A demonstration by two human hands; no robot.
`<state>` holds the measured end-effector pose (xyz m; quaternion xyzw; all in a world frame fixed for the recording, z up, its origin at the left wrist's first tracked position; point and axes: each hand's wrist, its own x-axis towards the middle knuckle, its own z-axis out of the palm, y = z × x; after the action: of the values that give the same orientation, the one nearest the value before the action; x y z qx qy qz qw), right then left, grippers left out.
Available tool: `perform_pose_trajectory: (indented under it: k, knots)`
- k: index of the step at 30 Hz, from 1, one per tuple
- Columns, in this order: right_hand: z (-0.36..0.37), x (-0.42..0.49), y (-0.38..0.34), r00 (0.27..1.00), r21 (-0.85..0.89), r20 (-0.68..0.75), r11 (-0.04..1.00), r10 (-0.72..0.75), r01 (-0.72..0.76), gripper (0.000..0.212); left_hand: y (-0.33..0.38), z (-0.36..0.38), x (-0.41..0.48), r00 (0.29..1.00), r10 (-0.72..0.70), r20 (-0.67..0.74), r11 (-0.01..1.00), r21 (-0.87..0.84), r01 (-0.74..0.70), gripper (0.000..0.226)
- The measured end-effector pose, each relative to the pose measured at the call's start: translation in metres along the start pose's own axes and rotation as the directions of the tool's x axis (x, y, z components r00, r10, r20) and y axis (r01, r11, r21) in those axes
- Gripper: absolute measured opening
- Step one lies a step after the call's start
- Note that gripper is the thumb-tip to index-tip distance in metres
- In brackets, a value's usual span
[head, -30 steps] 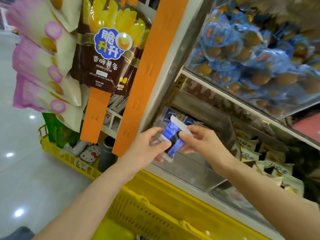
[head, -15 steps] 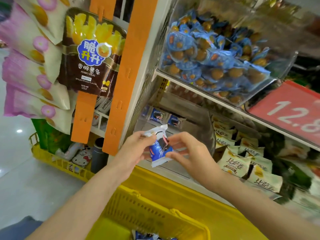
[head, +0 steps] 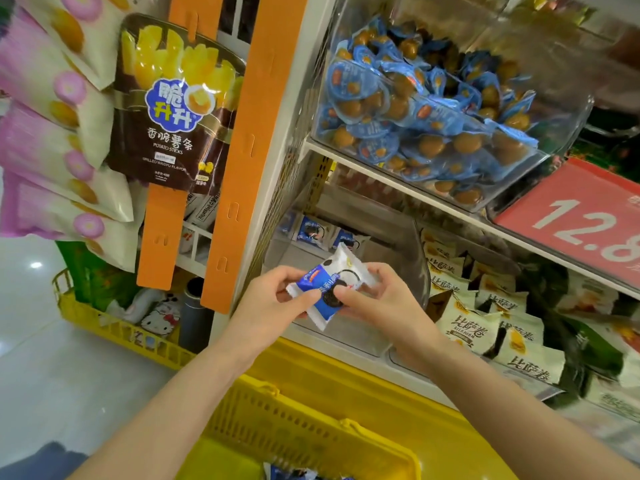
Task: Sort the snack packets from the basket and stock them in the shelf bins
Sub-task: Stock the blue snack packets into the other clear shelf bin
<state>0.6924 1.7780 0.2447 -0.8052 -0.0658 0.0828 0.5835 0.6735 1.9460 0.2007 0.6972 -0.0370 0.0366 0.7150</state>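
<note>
A blue and white snack packet (head: 329,289) with a dark cookie printed on it is held between both hands in front of the lower shelf. My left hand (head: 270,303) pinches its left end and my right hand (head: 381,303) pinches its right end. Just behind it is a clear shelf bin (head: 408,247) with a few matching blue packets (head: 311,230) at its back. The yellow basket (head: 311,427) sits below my arms, with blue packets showing at its bottom edge.
The upper shelf holds a clear bin of blue-wrapped brown snacks (head: 433,109). Cream packets (head: 485,317) fill the bin to the right, under a red price sign (head: 581,220). Orange hanging strips (head: 239,168) with chip bags (head: 166,109) hang at left. A yellow crate (head: 114,327) stands on the floor.
The packet has turned in my hands and its printed front now faces me. The view has shifted so the upper bin and the price sign show more fully.
</note>
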Motion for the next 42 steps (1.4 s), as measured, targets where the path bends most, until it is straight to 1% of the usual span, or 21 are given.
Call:
perform_pose_trajectory:
  k: [2, 5, 7, 9, 11, 12, 14, 16, 18, 21, 22, 23, 25, 26, 27, 30, 33, 36, 39, 41, 42]
  knots:
    - [-0.006, 0.001, 0.001, 1.000, -0.099, 0.012, 0.995, 0.003, -0.001, 0.049, 0.001, 0.000, 0.001, 0.998, 0.056, -0.009, 0.996, 0.070, -0.056, 0.016]
    - [-0.012, 0.001, 0.003, 0.987, -0.389, 0.018, 0.908, -0.160, 0.154, 0.064, 0.003, 0.001, 0.006, 0.991, 0.130, 0.003, 0.970, 0.206, -0.128, 0.017]
    - [-0.013, 0.001, 0.004, 0.966, -0.455, 0.065, 0.855, -0.249, 0.251, 0.065, 0.003, 0.005, 0.008, 0.986, 0.160, 0.035, 0.957, 0.240, -0.164, 0.020]
    - [-0.012, 0.001, 0.006, 0.953, -0.539, 0.126, 0.787, -0.276, 0.299, 0.052, 0.001, 0.008, 0.010, 0.978, 0.194, 0.072, 0.940, 0.273, -0.207, 0.018]
    - [-0.014, 0.003, 0.012, 0.954, -0.613, 0.146, 0.733, -0.261, 0.295, 0.033, 0.000, 0.010, 0.013, 0.970, 0.225, 0.092, 0.914, 0.326, -0.243, 0.024]
    - [-0.016, 0.005, 0.013, 0.957, -0.629, 0.141, 0.723, -0.255, 0.285, 0.029, 0.000, 0.010, 0.016, 0.967, 0.238, 0.089, 0.905, 0.340, -0.254, 0.029]
    - [-0.024, 0.014, 0.013, 0.964, -0.658, 0.085, 0.712, -0.252, 0.245, 0.026, -0.001, 0.010, 0.023, 0.960, 0.272, 0.072, 0.893, 0.354, -0.279, 0.041]
    - [-0.037, 0.031, 0.012, 0.956, -0.724, -0.050, 0.670, -0.289, 0.165, 0.030, -0.003, 0.008, 0.032, 0.949, 0.302, 0.089, 0.841, 0.443, -0.309, 0.047]
    - [-0.052, 0.054, 0.011, 0.926, -0.750, -0.201, 0.659, -0.319, 0.064, 0.033, -0.010, 0.003, 0.041, 0.940, 0.312, 0.138, 0.731, 0.597, -0.331, 0.047]
    - [-0.068, 0.092, 0.011, 0.915, -0.791, -0.281, 0.610, -0.290, -0.050, 0.028, -0.024, -0.006, 0.051, 0.924, 0.312, 0.223, 0.526, 0.769, -0.363, 0.041]
    - [-0.072, 0.104, 0.012, 0.921, -0.808, -0.296, 0.580, -0.253, -0.100, 0.029, -0.028, -0.007, 0.054, 0.914, 0.327, 0.241, 0.482, 0.789, -0.381, 0.040]
    - [-0.074, 0.117, 0.014, 0.930, -0.839, -0.305, 0.519, -0.205, -0.160, 0.031, -0.031, -0.008, 0.056, 0.904, 0.343, 0.254, 0.455, 0.797, -0.397, 0.041]
    - [-0.078, 0.142, 0.021, 0.946, -0.904, -0.305, 0.346, -0.113, -0.250, 0.034, -0.035, -0.009, 0.059, 0.888, 0.358, 0.289, 0.420, 0.800, -0.429, 0.050]
    - [-0.079, 0.153, 0.025, 0.950, -0.915, -0.302, 0.306, -0.084, -0.263, 0.034, -0.037, -0.010, 0.060, 0.880, 0.365, 0.306, 0.409, 0.796, -0.446, 0.053]
    - [-0.080, 0.162, 0.029, 0.952, -0.915, -0.298, 0.306, -0.071, -0.263, 0.034, -0.040, -0.011, 0.060, 0.873, 0.372, 0.315, 0.412, 0.787, -0.459, 0.054]
    - [-0.080, 0.182, 0.041, 0.940, -0.897, -0.327, 0.347, -0.103, -0.274, 0.040, -0.043, -0.014, 0.061, 0.864, 0.384, 0.326, 0.451, 0.751, -0.483, 0.052]
    - [-0.077, 0.199, 0.048, 0.927, -0.873, -0.374, 0.352, -0.041, -0.337, 0.048, -0.043, -0.016, 0.062, 0.853, 0.397, 0.337, 0.459, 0.732, -0.503, 0.050]
    - [-0.073, 0.209, 0.053, 0.935, -0.898, -0.353, 0.281, 0.001, -0.339, 0.049, -0.042, -0.017, 0.062, 0.848, 0.399, 0.349, 0.466, 0.719, -0.516, 0.046]
    - [-0.072, 0.215, 0.058, 0.944, -0.898, -0.328, 0.303, 0.024, -0.319, 0.043, -0.041, -0.019, 0.062, 0.842, 0.407, 0.354, 0.463, 0.715, -0.524, 0.042]
    - [-0.073, 0.218, 0.059, 0.945, -0.904, -0.325, 0.297, -0.009, -0.308, 0.039, -0.042, -0.019, 0.063, 0.842, 0.410, 0.351, 0.458, 0.719, -0.523, 0.037]
    - [-0.074, 0.221, 0.061, 0.946, -0.920, -0.320, 0.258, -0.058, -0.295, 0.037, -0.043, -0.018, 0.063, 0.842, 0.412, 0.348, 0.457, 0.721, -0.521, 0.035]
